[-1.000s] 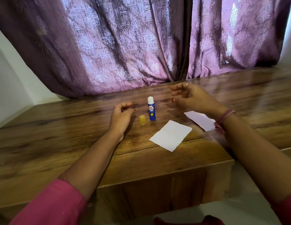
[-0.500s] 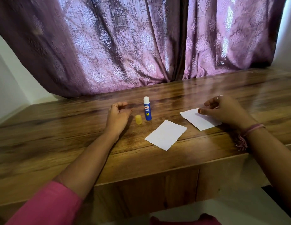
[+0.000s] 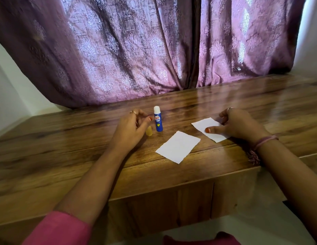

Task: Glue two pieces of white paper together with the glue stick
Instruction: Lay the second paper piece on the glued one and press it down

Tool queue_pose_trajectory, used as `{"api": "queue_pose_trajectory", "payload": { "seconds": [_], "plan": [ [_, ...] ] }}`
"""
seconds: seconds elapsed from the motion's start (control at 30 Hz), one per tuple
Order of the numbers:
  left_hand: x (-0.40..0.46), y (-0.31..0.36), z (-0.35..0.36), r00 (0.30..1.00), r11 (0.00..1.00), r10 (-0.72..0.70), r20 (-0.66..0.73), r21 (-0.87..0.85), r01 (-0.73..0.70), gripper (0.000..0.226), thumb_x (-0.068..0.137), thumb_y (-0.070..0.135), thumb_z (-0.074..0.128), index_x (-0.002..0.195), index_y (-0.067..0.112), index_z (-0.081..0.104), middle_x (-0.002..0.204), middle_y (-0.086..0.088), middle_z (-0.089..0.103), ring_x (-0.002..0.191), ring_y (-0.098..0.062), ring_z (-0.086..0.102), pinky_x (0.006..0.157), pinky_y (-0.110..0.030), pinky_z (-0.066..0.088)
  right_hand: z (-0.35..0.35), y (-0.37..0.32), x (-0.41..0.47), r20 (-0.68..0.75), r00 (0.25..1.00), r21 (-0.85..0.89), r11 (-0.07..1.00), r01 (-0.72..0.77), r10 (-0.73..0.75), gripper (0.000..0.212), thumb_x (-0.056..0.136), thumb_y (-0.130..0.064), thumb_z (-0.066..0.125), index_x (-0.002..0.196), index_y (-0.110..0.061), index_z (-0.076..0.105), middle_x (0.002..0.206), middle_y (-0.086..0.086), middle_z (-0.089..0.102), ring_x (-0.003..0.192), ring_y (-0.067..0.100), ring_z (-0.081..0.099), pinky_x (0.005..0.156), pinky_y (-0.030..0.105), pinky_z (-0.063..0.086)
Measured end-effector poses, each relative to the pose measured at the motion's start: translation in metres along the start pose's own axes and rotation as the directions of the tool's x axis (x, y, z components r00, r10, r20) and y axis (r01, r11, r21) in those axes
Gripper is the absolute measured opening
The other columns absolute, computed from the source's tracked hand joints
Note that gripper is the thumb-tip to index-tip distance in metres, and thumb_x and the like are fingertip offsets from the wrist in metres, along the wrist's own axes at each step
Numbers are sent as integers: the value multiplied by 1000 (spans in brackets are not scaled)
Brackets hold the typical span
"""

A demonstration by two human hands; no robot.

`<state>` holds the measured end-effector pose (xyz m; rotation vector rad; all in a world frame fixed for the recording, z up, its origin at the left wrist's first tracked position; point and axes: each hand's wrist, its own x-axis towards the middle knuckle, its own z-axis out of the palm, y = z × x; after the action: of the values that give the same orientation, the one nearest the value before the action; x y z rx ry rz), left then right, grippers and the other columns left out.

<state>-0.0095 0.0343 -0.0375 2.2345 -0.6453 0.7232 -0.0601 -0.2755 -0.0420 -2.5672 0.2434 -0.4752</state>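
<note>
Reaching at frame centre, the left hand point(image 3: 132, 126) hovers loose beside the upright, uncapped glue stick point(image 3: 158, 121); the right hand point(image 3: 237, 124) pins one paper point(image 3: 210, 129). Grasp the stick low, don't topple it.

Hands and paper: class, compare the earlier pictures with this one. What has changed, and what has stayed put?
The right hand came down from the air onto the far white paper, its thumb pressing it. The left hand lifted toward the glue stick, not yet gripping. Glue stick, yellow cap and near white paper stayed put.
</note>
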Motion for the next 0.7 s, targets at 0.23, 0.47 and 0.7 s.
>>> {"api": "queue_pose_trajectory", "payload": {
  "seconds": [0.23,0.47,0.7],
  "plan": [
    [-11,25,-8,985,981,93,143,156,-115,23,79,48,67,76,25,63,50,5,46,49,-8,46,47,-21,29,0,0,-2,6,999,-75,996,54,-54,84,58,-59,79,120,-6,59,106,10,69,87,20,58,75,29,43],
    [-20,43,-3,957,966,194,217,128,-225,36,77,60,64,72,25,69,58,10,53,59,-2,48,48,-17,30,-1,-2,-5,3,996,-87,993,85,-85,61,60,-56,80,101,-14,66,88,2,66,77,18,56,67,29,43],
    [-19,45,4,901,963,198,387,94,-252,41,74,67,61,81,28,72,71,6,65,67,-8,57,58,-39,46,3,0,1,38,999,8,1000,20,-21,67,55,-52,85,107,-16,62,89,-5,64,81,15,59,73,31,48]
  ]
}}
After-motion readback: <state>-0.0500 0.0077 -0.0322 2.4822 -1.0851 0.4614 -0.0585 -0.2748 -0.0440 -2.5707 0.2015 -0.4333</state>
